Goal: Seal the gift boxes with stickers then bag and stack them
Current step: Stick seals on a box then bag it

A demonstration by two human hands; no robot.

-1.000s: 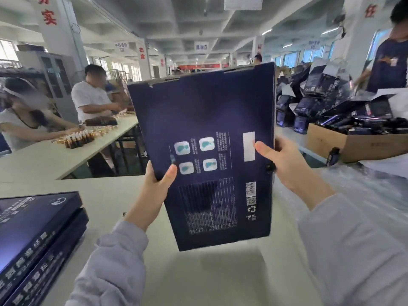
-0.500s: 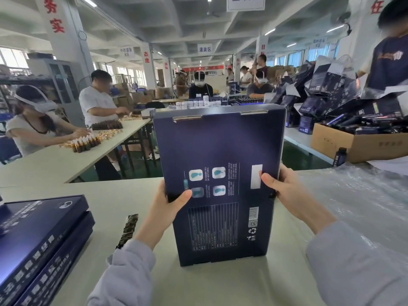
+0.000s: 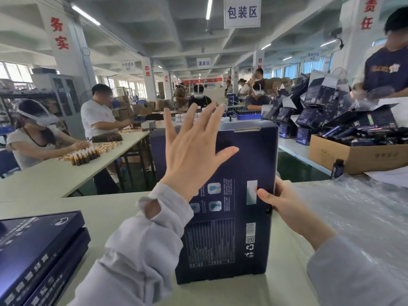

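gift box (image 3: 238,173) upright, long axis vertical

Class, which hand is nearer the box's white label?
Right. The right hand grips the box, thumb beside the label; the left hand is spread open above and left of it.

Our left hand (image 3: 192,151), fingers spread, covers the upper left of the box (image 3: 254,162) and some of its printed icons; we cannot tell whether the palm touches it. Of our right hand (image 3: 284,202) only the thumb shows on the front, the fingers lost behind the box's right edge. The fine print is too small for us to read. The stack (image 3: 37,250) runs off the left and bottom edges, the carton (image 3: 357,157) off the right.
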